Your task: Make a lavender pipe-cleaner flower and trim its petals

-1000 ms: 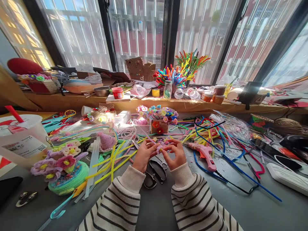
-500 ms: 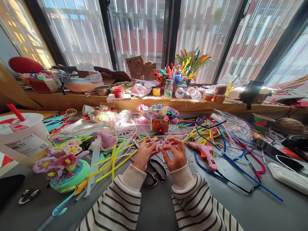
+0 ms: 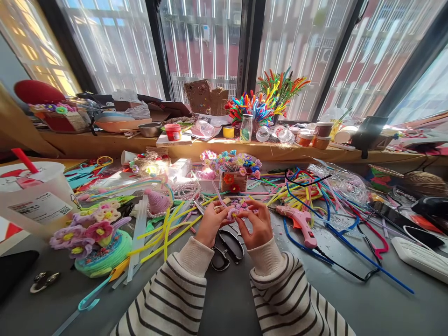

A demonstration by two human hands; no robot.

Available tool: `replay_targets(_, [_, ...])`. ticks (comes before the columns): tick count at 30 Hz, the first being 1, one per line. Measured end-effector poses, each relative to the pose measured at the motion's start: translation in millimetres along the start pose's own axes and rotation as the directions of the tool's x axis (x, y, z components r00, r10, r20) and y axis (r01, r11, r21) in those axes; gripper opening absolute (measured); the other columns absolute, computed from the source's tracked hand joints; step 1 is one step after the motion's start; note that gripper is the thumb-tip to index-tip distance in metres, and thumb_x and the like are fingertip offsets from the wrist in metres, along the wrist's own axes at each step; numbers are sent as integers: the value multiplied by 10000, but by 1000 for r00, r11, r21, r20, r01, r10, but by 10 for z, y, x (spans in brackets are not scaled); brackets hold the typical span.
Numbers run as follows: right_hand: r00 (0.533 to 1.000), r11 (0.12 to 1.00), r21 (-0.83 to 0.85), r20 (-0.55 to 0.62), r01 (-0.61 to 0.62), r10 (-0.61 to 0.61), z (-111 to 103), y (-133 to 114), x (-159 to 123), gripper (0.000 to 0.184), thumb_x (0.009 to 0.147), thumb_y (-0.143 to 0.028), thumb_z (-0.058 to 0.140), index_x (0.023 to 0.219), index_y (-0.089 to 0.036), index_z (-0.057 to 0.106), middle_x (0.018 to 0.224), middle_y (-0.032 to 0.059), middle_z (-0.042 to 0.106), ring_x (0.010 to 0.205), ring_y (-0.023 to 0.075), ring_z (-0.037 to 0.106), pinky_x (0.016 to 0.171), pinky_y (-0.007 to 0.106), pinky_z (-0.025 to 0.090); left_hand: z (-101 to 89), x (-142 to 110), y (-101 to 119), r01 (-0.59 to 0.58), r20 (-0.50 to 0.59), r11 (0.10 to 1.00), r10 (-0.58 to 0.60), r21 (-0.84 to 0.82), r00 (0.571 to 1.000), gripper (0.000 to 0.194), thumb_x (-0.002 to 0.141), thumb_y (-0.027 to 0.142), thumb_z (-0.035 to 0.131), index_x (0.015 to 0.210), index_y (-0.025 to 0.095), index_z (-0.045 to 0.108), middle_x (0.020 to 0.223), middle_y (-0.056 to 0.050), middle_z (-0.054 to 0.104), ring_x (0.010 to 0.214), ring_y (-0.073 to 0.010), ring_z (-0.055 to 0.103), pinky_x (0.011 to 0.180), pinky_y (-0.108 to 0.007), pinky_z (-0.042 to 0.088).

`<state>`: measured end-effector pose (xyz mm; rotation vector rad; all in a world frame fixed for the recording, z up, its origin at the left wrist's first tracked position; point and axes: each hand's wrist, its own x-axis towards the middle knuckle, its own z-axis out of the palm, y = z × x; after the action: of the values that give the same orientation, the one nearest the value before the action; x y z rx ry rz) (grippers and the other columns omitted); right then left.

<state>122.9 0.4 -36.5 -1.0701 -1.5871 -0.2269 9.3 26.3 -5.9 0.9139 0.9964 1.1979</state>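
Observation:
Between my two hands is a small purple pipe-cleaner flower [image 3: 232, 214] with a yellow centre. My left hand [image 3: 210, 224] pinches it from the left, and a lilac stem rises by its fingertips. My right hand [image 3: 257, 226] grips the flower's right side between thumb and fingers. More lilac and pink fuzzy petals show behind the fingers, partly hidden. Below the hands, black-handled scissors [image 3: 234, 247] lie on the grey table. A pink glue gun [image 3: 300, 223] rests to the right of my right hand.
Yellow pipe cleaners [image 3: 166, 233] and clear glue sticks [image 3: 137, 240] lie left, near a green flower-topped piece [image 3: 105, 259] and a drink cup [image 3: 38, 200]. A flower basket [image 3: 234, 181] stands behind my hands. Blue pipe cleaners [image 3: 371, 263] and a black cord cross the right side.
Both hands keep their pinch on the flower, with only a slight shift of the fingers. The whole view has moved a little; nothing else visibly differs.

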Motion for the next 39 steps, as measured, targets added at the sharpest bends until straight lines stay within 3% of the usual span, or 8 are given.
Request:
replay_targets(19, [991, 993, 31, 72, -117, 114, -83, -107, 36, 72, 689, -155, 515, 711, -180, 580, 978, 75, 460, 794, 174, 460, 724, 365, 411, -6, 2, -10, -10, 2, 999, 9, 49, 1000, 334, 576, 194, 638, 830, 146, 426, 653, -3, 539, 569, -98, 546, 512, -230, 493])
replay_targets(27, [980, 971, 133, 45, -200, 195, -59, -70, 42, 39, 659, -182, 552, 662, -172, 589, 951, 77, 476, 769, 167, 487, 710, 361, 431, -43, 24, 13, -67, 5, 998, 67, 8, 998, 261, 602, 263, 601, 817, 125, 546, 630, 7, 539, 546, -72, 511, 538, -183, 434])
replay_targets(32, [912, 864, 301, 63, -405, 405, -1, 25, 14, 106, 646, -264, 570, 660, -166, 607, 927, 83, 487, 763, 167, 515, 529, 268, 464, -57, 38, 11, -116, 116, 993, 119, -36, 986, 211, 668, 271, 525, 818, 129, 566, 589, 14, 530, 581, -77, 505, 631, -190, 404])
replay_targets(36, [849, 767, 391, 84, -509, 521, 31, 54, -5, 157, 633, -313, 582, 645, -159, 610, 901, 86, 497, 821, 189, 520, 509, 244, 476, -20, 25, 0, -122, 272, 991, 104, 50, 957, 220, 668, 326, 525, 755, 128, 564, 457, 58, 416, 443, -56, 403, 533, -187, 377])
replay_targets(39, [828, 735, 417, 86, -534, 554, 33, 45, -3, 171, 625, -326, 587, 632, -157, 610, 891, 86, 502, 841, 199, 516, 520, 250, 484, 2, 11, -6, -133, 296, 978, 81, 160, 952, 256, 649, 378, 536, 710, 130, 544, 422, 73, 372, 374, -43, 332, 419, -174, 311])
